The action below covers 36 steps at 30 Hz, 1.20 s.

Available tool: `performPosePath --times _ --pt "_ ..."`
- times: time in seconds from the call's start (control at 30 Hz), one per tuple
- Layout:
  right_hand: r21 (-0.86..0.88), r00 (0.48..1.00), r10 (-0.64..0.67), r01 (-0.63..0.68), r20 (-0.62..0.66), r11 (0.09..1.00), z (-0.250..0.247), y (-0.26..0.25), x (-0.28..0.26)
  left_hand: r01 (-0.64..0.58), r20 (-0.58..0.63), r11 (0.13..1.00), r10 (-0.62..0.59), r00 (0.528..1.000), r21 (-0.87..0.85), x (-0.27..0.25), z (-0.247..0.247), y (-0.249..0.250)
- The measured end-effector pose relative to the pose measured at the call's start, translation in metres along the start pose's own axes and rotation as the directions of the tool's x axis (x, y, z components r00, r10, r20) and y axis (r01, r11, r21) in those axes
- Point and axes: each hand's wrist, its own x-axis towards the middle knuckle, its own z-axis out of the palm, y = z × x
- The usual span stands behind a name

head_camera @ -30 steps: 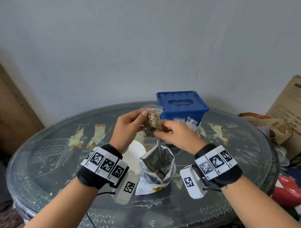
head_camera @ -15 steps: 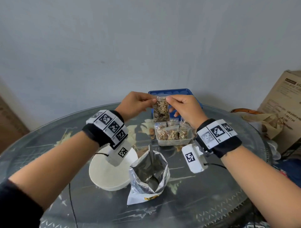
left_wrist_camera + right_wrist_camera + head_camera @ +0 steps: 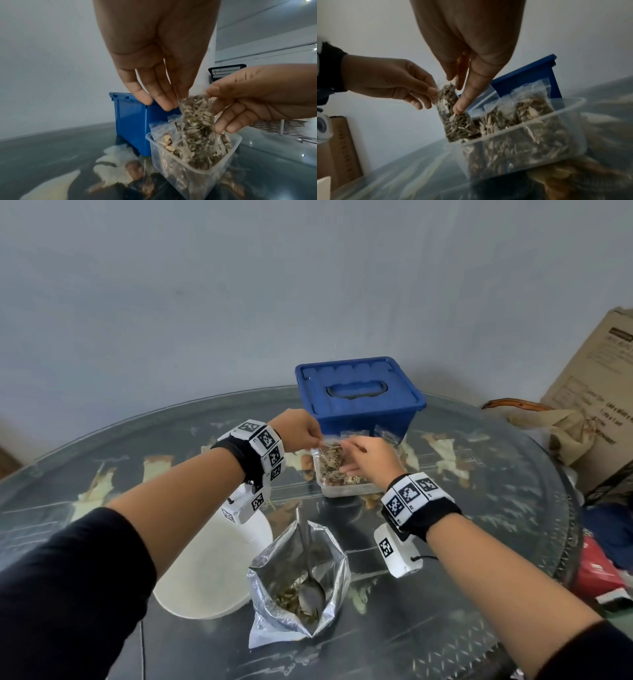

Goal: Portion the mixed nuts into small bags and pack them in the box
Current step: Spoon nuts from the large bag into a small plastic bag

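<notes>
Head view: left hand [image 3: 301, 430] and right hand [image 3: 371, 460] lower a small clear zip bag of mixed seeds and nuts [image 3: 331, 455] into the clear rectangular plastic box [image 3: 346, 491] on the glass-topped bench [image 3: 496, 508]; open silver foil pouch [image 3: 298, 583], metal spoon inside, still holds nuts, so portioning likely continues. Left wrist view: left fingers [image 3: 161, 100] pinch the bag's top corner; filled bags already stand in the box [image 3: 188, 174]. Right wrist view: right fingers [image 3: 464, 102] pinch the bag [image 3: 453, 119], partly below the rim.

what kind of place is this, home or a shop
Probably a home room, not a shop: a patterned glass table against a plain wall, a cardboard carton and a cloth bag stowed beside it.
</notes>
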Motion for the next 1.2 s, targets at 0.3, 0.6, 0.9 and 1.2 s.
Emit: performPosePath --times 0.3,0.6,0.9,1.2 --pt "-0.309 0.998 -0.049 0.04 -0.024 0.95 0.019 0.021 0.001 -0.006 0.029 0.999 0.005 1.0 0.04 0.012 0.024 -0.011" --pt "-0.356 0.999 -0.042 0.049 0.027 0.933 0.016 0.017 0.001 0.031 0.074 0.997 -0.036 0.997 0.074 0.006 0.026 -0.009" --pt "-0.339 1.0 -0.015 0.014 -0.001 0.941 0.008 0.01 -0.008 0.09 0.01 0.993 -0.089 0.996 -0.077 -0.017 0.014 -0.005" --pt "-0.321 0.998 -0.01 -0.008 -0.054 0.947 0.008 0.008 -0.012 0.089 0.128 0.996 -0.092 0.987 0.03 -0.022 0.028 -0.004"
